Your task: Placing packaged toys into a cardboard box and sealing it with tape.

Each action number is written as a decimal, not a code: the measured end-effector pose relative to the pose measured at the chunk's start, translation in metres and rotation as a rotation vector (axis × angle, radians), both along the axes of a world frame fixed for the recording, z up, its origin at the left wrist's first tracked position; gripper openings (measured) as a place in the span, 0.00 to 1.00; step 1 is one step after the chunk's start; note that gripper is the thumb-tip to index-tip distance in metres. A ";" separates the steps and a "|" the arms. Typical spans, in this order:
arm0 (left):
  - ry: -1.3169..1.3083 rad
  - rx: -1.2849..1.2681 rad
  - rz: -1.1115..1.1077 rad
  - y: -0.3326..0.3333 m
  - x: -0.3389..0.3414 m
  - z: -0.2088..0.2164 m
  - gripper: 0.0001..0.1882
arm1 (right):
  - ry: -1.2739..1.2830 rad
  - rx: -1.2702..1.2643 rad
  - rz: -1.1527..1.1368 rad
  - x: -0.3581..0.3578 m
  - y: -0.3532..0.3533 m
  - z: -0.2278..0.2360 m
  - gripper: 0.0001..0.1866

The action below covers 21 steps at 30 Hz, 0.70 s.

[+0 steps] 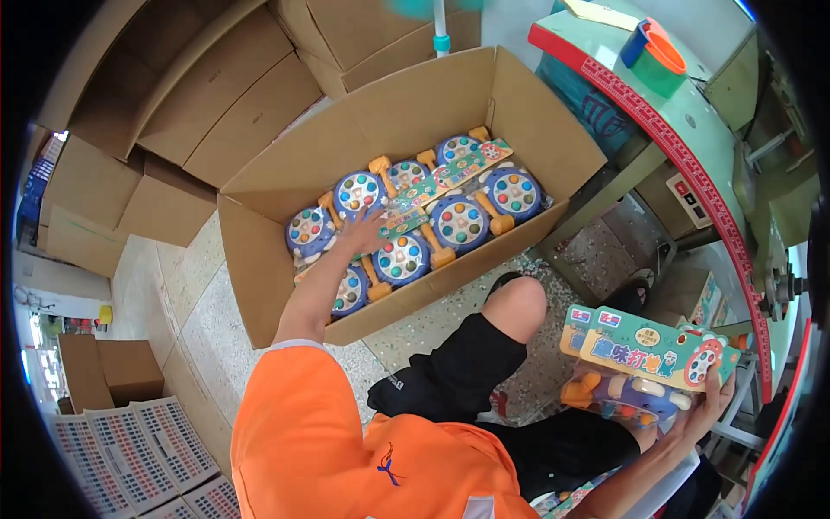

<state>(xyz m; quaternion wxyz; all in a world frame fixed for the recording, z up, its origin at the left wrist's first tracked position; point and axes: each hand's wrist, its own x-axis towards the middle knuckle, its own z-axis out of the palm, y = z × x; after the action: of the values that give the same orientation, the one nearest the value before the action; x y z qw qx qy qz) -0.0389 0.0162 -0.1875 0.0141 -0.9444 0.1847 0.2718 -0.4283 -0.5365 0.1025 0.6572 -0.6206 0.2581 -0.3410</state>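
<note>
My left hand (360, 232) reaches into the large open carton (363, 121), its fingers spread over the packed toys; whether it touches them I cannot tell. Inside lie several packaged toy hammer games (461, 222), blue and round with coloured buttons and orange hammers, in two rows. Their green header cards (445, 182) meet between the rows. At the lower right, my right hand (707, 405) grips packaged toy hammer games (644, 394) by the edge. Two overlapping green and cream cards show there, with blue and orange toys in clear plastic below them.
Stacked brown cartons (233, 104) stand at the upper left. A curved green table (692, 112) with a red edge runs down the right, carrying tape rolls (661, 65). Printed sheets (138, 445) lie at the lower left. My knee (519, 307) is close to the carton.
</note>
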 end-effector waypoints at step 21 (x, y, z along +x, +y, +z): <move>0.490 -1.841 0.153 -0.271 -0.141 0.235 0.17 | -0.182 -0.037 0.027 0.037 0.053 0.028 0.20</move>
<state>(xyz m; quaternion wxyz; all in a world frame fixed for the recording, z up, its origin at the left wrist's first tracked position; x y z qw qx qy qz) -0.1803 -0.2548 0.0474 -0.7912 -0.5113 0.2616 0.2100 -0.3911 -0.4836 0.1306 0.6708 -0.6027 0.1826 -0.3917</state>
